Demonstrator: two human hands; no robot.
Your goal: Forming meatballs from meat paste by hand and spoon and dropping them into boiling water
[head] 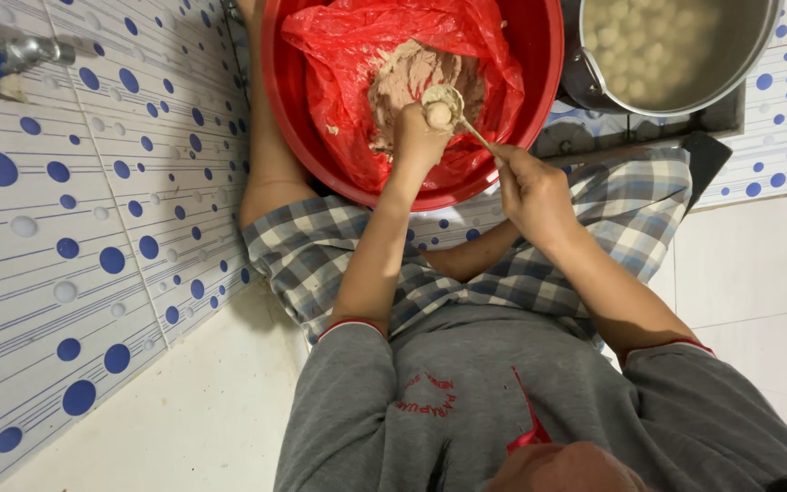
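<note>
Meatball, pale and round, sat at the top of the left hand, squeezed out of the closed fist above the paste in the red basin. Right hand gripped the handle end of a spoon, fingers wrapped shut around it. Spoon's long axis ran from the right hand up and left, bowl touching the ball or just above it; which, could not be told. Left hand was nearer the ball. Red plastic liner hid the basin floor. Metal pot of pale balls, to the right, was cut off at the frame top.
</note>
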